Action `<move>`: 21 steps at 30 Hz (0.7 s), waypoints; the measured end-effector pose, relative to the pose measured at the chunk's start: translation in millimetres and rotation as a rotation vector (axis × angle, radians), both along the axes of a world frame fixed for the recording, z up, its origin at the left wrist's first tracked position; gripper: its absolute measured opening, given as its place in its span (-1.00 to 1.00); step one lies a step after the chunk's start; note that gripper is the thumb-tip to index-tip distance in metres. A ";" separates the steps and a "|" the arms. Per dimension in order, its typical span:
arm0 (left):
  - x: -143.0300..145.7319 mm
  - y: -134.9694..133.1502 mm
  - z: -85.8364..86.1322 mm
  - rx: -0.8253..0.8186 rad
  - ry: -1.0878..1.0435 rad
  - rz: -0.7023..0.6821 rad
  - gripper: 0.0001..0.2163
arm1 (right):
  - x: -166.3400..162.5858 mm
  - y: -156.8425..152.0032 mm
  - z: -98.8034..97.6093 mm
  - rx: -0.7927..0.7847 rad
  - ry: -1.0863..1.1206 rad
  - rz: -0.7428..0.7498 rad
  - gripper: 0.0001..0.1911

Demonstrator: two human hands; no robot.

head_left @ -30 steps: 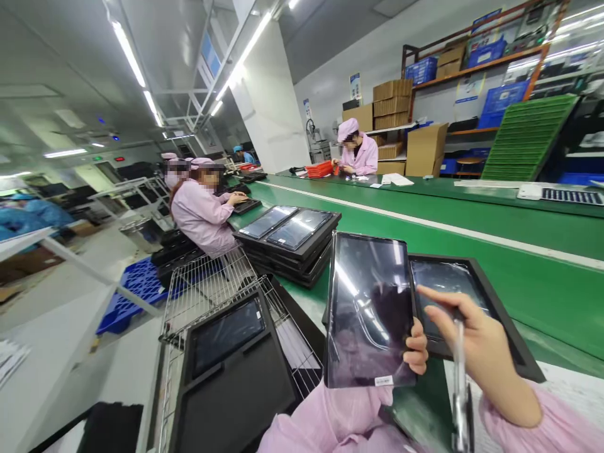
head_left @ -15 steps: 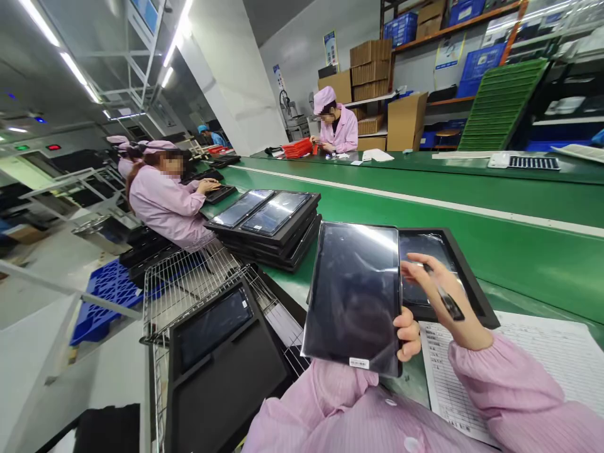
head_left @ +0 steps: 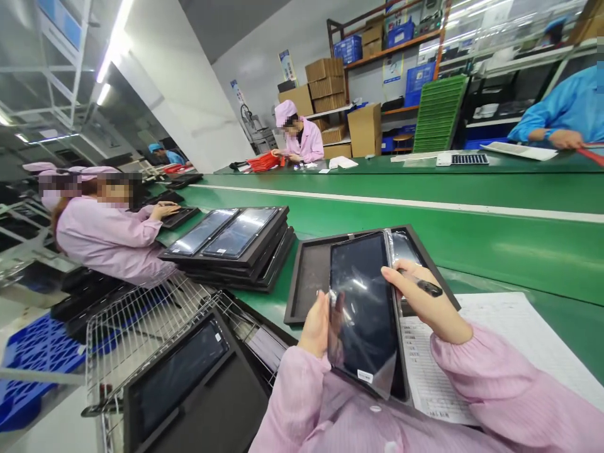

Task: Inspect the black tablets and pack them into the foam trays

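My left hand (head_left: pixel 315 326) grips the left edge of a black tablet (head_left: pixel 362 308) that I hold upright in front of me, its clear protective film hanging loose at the lower right. My right hand (head_left: pixel 422 296) rests on the tablet's right edge with a black pen (head_left: pixel 425 287) clamped between its fingers. Behind the tablet a black foam tray (head_left: pixel 309 272) lies on the green conveyor belt (head_left: pixel 495 245), its left compartment bare. A printed form (head_left: pixel 514 340) lies under my right forearm.
A stack of black trays with tablets (head_left: pixel 236 242) stands to the left on the belt. A wire cart (head_left: pixel 155 327) with another tray (head_left: pixel 189 384) is at lower left. People in pink coats (head_left: pixel 108 233) and a blue sleeve (head_left: pixel 557 107) work along the line; shelves with boxes (head_left: pixel 330 85) stand behind.
My left hand has shifted from the tablet's lower right to its left edge. The tablet has dropped lower and closer, uncovering the tray's left compartment. The camera has turned right and down.
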State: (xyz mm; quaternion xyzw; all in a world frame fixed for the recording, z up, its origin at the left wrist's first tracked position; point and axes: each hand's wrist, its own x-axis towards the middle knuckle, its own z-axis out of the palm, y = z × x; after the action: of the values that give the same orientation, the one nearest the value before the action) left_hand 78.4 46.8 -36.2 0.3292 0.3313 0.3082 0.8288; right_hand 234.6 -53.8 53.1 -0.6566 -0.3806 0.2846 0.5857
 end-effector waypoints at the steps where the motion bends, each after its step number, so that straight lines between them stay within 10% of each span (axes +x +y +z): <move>1: 1.8 -1.0 -1.3 -0.006 0.029 0.013 -0.57 | -1.0 -0.4 1.3 -0.009 -0.016 0.009 -0.64; 21: -26.2 -1.8 -27.6 0.920 0.210 0.672 -0.45 | 34.2 -21.9 -40.6 0.079 -0.508 0.272 -0.58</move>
State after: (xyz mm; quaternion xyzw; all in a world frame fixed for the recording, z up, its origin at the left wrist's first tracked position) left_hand 52.1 45.0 -63.7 0.5612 0.3300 0.6325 0.4197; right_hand 268.7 -75.7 12.6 -0.6266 -0.6102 0.1720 0.4533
